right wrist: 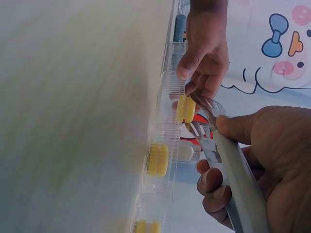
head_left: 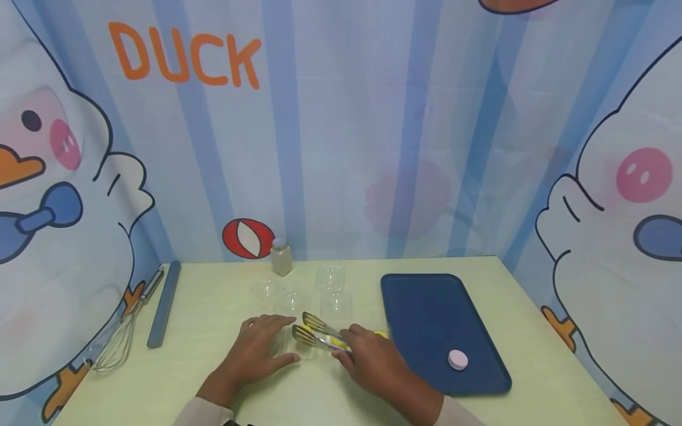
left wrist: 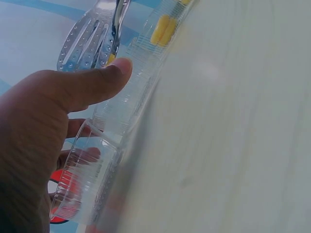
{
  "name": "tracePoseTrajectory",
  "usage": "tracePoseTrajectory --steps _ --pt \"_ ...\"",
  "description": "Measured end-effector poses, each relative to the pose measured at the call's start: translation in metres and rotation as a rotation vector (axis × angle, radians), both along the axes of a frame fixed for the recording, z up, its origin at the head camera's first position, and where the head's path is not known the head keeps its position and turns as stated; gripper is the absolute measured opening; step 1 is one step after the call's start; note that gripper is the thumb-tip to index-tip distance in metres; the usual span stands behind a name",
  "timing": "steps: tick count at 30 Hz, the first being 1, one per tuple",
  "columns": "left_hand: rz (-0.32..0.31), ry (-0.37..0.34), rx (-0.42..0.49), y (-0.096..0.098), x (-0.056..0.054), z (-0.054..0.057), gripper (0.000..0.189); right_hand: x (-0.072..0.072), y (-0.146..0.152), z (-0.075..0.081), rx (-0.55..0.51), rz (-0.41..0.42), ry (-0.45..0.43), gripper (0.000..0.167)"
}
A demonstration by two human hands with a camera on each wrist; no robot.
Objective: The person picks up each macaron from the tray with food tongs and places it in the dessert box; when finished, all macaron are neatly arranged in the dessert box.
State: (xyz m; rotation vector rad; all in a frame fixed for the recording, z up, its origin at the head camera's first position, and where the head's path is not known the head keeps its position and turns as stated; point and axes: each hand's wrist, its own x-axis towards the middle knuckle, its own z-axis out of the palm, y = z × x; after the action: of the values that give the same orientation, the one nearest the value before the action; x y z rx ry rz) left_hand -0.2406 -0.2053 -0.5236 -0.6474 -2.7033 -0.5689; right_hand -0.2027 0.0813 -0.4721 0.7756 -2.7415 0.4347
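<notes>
My right hand (head_left: 373, 361) grips a pair of metal tongs (right wrist: 238, 179) with slotted heads. A yellow macaron (right wrist: 185, 108) is at the tongs' tips, over a clear plastic box. My left hand (head_left: 259, 349) is beside the tong heads, its thumb and fingers spread apart. In the left wrist view the thumb is in front of a clear plastic box (left wrist: 87, 174), with the other fingers seen behind it. More yellow macarons (right wrist: 157, 159) sit in the clear boxes (right wrist: 155, 199) of the row running toward my right.
Right of the hands, a dark blue tray (head_left: 426, 319) bears one pink macaron (head_left: 457, 360). Clear plastic containers (head_left: 334, 302) stand behind the hands, near a capped jar (head_left: 281, 258). A whisk (head_left: 125, 331) and a grey-blue bar (head_left: 164, 305) lie at the table's left.
</notes>
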Motion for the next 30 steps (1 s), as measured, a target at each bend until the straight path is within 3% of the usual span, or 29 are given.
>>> tracePoseTrajectory --steps 8,16,30 --pt "-0.006 0.031 0.003 -0.001 0.0 -0.001 0.071 -0.004 -0.006 -0.004 0.046 0.012 0.027 0.025" --pt "-0.016 0.058 0.001 0.0 0.0 -0.001 0.07 -0.003 -0.012 0.004 0.102 0.0 -0.042 0.03" --pt "-0.005 0.02 -0.004 0.0 -0.001 -0.002 0.071 -0.003 -0.013 0.015 0.119 0.009 -0.058 0.032"
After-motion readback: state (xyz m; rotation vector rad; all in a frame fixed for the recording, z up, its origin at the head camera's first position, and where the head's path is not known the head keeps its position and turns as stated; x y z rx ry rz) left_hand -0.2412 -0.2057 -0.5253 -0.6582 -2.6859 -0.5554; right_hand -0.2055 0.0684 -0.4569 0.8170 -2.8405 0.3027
